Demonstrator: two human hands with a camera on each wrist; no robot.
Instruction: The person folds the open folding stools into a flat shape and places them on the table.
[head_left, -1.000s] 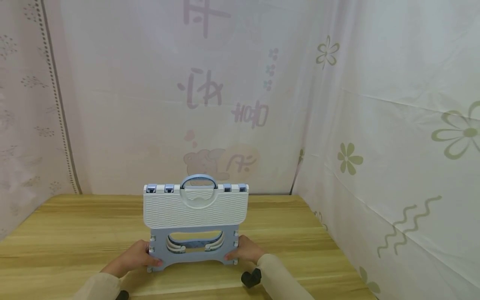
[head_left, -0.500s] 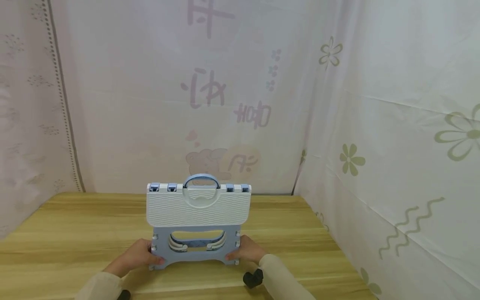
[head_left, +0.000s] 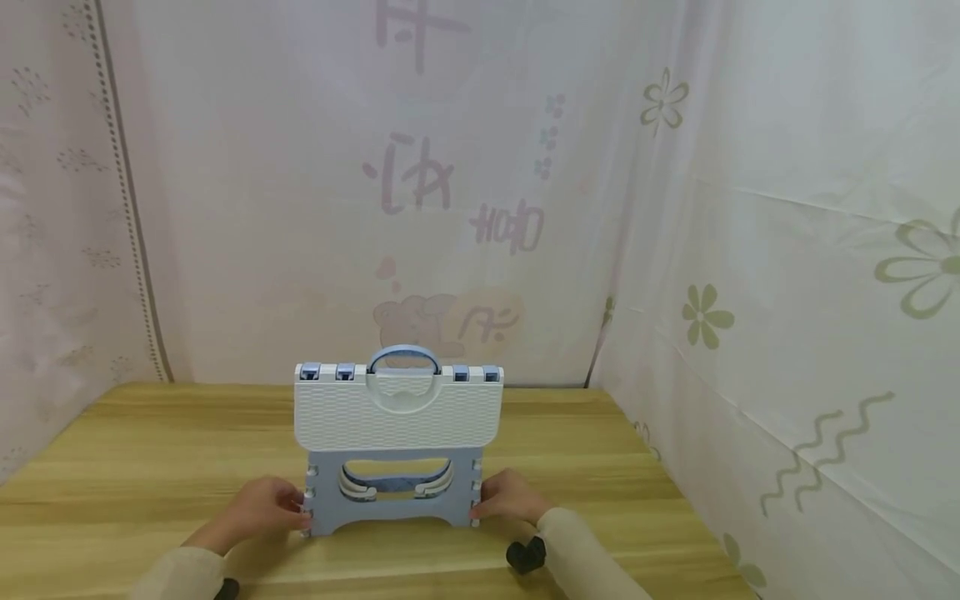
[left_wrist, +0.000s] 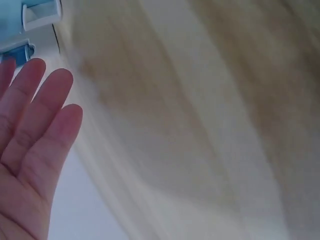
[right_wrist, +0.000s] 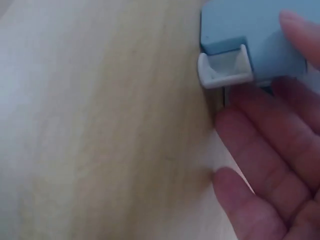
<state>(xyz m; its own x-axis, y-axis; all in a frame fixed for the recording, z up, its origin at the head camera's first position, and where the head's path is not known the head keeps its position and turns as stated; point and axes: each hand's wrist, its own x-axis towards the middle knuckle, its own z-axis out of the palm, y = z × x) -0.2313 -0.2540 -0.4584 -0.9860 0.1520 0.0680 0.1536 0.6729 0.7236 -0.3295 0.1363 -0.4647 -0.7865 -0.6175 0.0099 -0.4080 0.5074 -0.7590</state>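
Note:
A white and blue plastic folding stool [head_left: 397,417] stands folded and upright on the table, its blue carry handle [head_left: 405,350] on top. The white woven-textured seat half hangs over the blue leg panel [head_left: 396,508], which has an oval opening. At the panel's left edge is my left hand [head_left: 258,510], its fingers [left_wrist: 55,95] stretched out straight in the left wrist view. My right hand [head_left: 512,497] is by the opposite edge, fingertips right at the side hinges. In the right wrist view its fingers [right_wrist: 265,145] lie loosely extended beside a white hinge piece [right_wrist: 225,70].
The wood-grain table [head_left: 187,433] spreads around the stool. Patterned curtains hang behind it and along both sides, the right curtain [head_left: 750,333] close to the table's edge. Black wrist pieces [head_left: 527,556] sit under the beige sleeves [head_left: 585,558].
Both hands gripped the lower corners of the leg panel, thumbs on its front. Now the thumbs are off that face and the hands have shifted slightly outward. The stool keeps its place.

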